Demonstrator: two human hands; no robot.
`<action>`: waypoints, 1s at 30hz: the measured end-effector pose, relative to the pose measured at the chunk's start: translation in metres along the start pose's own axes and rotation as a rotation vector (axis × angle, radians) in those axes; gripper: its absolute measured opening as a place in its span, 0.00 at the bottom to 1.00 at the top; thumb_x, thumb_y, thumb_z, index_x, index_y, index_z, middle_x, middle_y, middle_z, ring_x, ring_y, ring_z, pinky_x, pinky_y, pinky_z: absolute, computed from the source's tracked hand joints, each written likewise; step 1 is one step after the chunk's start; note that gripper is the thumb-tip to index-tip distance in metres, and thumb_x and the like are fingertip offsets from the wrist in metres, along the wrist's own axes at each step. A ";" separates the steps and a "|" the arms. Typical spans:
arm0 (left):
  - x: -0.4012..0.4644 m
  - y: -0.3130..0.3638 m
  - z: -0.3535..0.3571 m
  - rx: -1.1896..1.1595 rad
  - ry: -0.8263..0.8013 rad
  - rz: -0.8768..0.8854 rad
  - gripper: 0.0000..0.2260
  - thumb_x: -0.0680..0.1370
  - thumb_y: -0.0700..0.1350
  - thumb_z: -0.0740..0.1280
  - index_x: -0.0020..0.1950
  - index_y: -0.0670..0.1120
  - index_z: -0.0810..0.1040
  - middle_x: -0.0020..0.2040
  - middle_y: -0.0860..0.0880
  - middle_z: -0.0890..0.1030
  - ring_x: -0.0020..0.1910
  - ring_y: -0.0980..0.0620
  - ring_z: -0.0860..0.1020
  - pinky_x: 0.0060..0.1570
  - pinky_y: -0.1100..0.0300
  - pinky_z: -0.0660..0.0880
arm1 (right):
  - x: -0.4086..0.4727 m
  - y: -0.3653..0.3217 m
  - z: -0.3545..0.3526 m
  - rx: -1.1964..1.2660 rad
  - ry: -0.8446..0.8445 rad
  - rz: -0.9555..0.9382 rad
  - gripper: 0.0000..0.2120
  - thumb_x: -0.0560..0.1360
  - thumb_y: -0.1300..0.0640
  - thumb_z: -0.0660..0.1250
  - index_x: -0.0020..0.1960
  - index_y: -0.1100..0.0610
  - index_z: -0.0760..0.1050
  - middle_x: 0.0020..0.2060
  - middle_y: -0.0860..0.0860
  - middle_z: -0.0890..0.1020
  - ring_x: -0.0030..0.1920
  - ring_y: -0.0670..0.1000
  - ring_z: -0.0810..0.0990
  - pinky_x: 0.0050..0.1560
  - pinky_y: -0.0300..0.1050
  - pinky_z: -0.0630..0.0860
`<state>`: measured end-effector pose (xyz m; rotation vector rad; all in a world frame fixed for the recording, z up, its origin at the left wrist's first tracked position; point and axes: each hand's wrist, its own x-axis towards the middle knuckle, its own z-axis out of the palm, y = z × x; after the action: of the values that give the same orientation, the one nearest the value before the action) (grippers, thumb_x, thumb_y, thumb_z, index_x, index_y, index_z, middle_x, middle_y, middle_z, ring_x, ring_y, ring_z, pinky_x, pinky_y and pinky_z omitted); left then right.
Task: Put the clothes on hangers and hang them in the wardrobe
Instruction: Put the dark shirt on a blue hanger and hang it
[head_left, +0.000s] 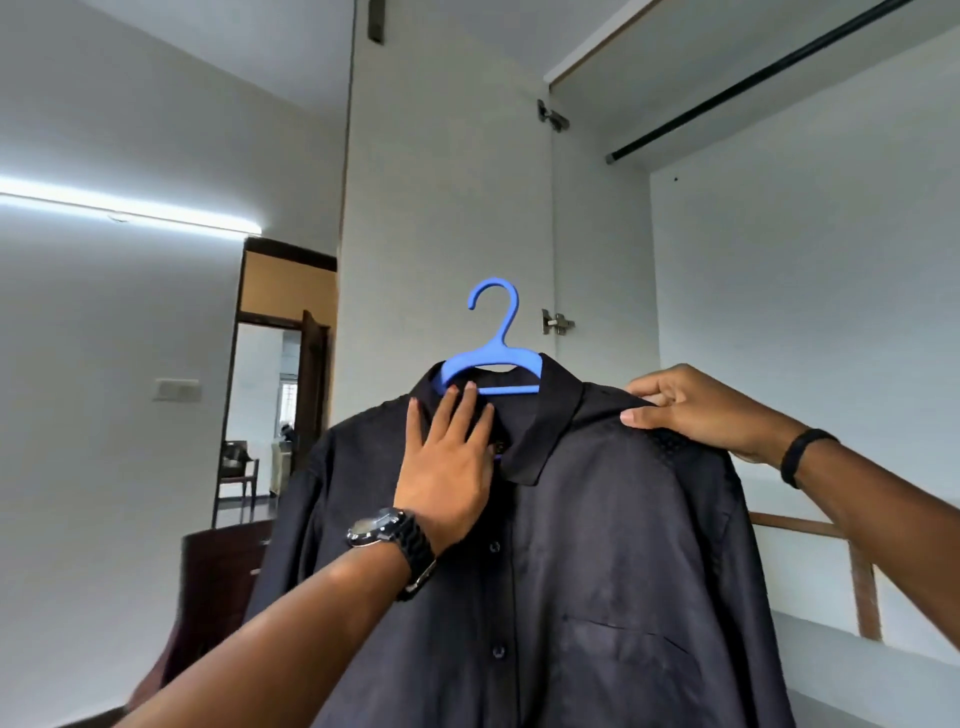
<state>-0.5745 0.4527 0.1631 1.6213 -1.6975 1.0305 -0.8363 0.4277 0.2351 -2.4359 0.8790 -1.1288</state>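
The black button-up shirt (545, 561) already sits on the blue plastic hanger (491, 358), held up in front of the open wardrobe. The left hand (447, 467) lies at the collar opening with fingers fairly straight; whether it grips the hanger underneath cannot be told. The right hand (691, 410) pinches the shirt's shoulder. The hanging rail (753, 83), above and to the right, looks bare, so this 1 garment likely remains to be hooked on

A black link-band wristwatch (390, 538) is worn at seven o'clock; a black wristband (802, 456) at three o'clock; the forearms are left unsleeved.
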 end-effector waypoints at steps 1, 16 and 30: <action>0.015 0.006 0.006 0.008 -0.035 -0.011 0.24 0.82 0.50 0.48 0.78 0.48 0.52 0.79 0.48 0.48 0.77 0.47 0.47 0.73 0.43 0.40 | 0.007 0.007 -0.010 0.003 -0.002 0.012 0.06 0.78 0.62 0.66 0.52 0.60 0.81 0.46 0.52 0.86 0.49 0.52 0.84 0.52 0.44 0.77; 0.348 0.149 -0.081 -0.514 0.005 0.000 0.20 0.82 0.51 0.52 0.73 0.48 0.62 0.71 0.51 0.66 0.70 0.48 0.63 0.70 0.41 0.53 | 0.094 -0.067 -0.301 -0.101 0.153 0.297 0.06 0.75 0.63 0.69 0.51 0.61 0.80 0.47 0.54 0.85 0.46 0.49 0.83 0.51 0.40 0.78; 0.488 0.311 -0.138 -1.065 -0.055 0.275 0.19 0.83 0.55 0.46 0.67 0.52 0.69 0.65 0.50 0.72 0.68 0.45 0.64 0.68 0.37 0.54 | 0.045 -0.088 -0.464 -0.654 0.514 0.427 0.11 0.77 0.54 0.67 0.43 0.61 0.78 0.40 0.55 0.82 0.42 0.49 0.79 0.46 0.46 0.73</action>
<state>-0.9465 0.2896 0.5972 0.7306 -2.0044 0.0697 -1.1348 0.4536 0.6025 -2.2149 2.0922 -1.4810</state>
